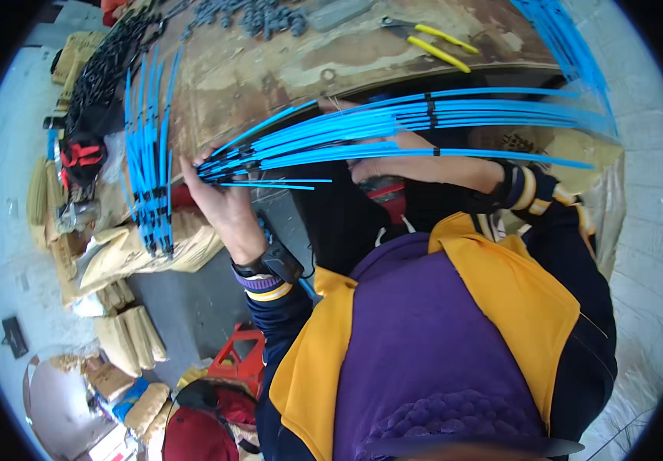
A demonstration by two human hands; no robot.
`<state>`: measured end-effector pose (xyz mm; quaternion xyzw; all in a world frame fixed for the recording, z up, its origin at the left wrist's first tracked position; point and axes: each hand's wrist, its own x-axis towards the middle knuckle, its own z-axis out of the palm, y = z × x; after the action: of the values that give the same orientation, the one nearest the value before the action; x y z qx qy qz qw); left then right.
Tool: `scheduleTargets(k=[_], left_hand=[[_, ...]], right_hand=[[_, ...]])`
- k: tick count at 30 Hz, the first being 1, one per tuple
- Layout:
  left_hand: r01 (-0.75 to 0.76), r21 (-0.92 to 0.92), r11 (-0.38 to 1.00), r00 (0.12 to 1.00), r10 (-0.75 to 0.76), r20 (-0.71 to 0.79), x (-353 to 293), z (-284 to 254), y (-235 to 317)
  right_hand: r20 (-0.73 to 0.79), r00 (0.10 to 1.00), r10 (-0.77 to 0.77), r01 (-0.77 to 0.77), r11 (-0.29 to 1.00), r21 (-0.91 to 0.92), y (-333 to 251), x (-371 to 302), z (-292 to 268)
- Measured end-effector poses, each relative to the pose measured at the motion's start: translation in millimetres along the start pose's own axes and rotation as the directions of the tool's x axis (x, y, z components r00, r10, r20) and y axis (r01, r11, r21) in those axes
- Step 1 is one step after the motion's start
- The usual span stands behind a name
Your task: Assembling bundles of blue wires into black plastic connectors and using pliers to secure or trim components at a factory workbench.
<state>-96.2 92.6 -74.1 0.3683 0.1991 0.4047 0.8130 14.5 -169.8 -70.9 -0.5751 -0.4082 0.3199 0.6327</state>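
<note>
Your left grip (222, 203) clasps one end of the long, thin, bright-blue strips (331, 134) along the brown wooden tabletop (251, 81)'s near edge; whether your right grip (393, 167) closes mid-bundle, I cannot tell. Aligning seems underway; next calls for even support.

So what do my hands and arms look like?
Your bare left hand has a boxy black wrist device and a striped purple, white and yellow cuff. Your bare right hand has a black wristband and a white and yellow striped cuff. Both sleeves are dark navy.
</note>
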Motion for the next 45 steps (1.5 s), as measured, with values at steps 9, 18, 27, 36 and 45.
scheduleTargets(k=[9, 18, 27, 36, 45], left_hand=[[0.425, -0.224, 0.877, 0.904, -0.422, 0.065, -41.9, 11.4, -76.4], [0.565, 0.429, 0.705, 0.557, -0.709, 0.433, -61.0, -18.0, -74.5], [0.355, 0.342, 0.870, 0.424, -0.476, 0.771, -48.1, -17.2, -53.8], [0.325, 0.399, 0.857, 0.645, -0.510, 0.569, -77.6, -3.1, -45.8], [0.589, 0.332, 0.737, 0.598, -0.674, 0.434, -70.2, 21.5, -25.8]], right_hand=[[-0.628, 0.716, -0.307, 0.581, 0.760, 0.292, 3.5, 3.0, -20.4], [-0.468, 0.866, 0.175, -0.053, 0.963, 0.263, 13.0, -29.5, 39.0], [-0.240, 0.954, 0.177, -0.081, 0.928, 0.363, 0.7, -25.6, 54.6], [-0.331, 0.923, 0.195, -0.046, 0.911, 0.409, 8.2, -25.6, 49.5], [-0.127, 0.968, 0.218, -0.183, 0.953, 0.241, 0.2, -18.2, 25.9]])
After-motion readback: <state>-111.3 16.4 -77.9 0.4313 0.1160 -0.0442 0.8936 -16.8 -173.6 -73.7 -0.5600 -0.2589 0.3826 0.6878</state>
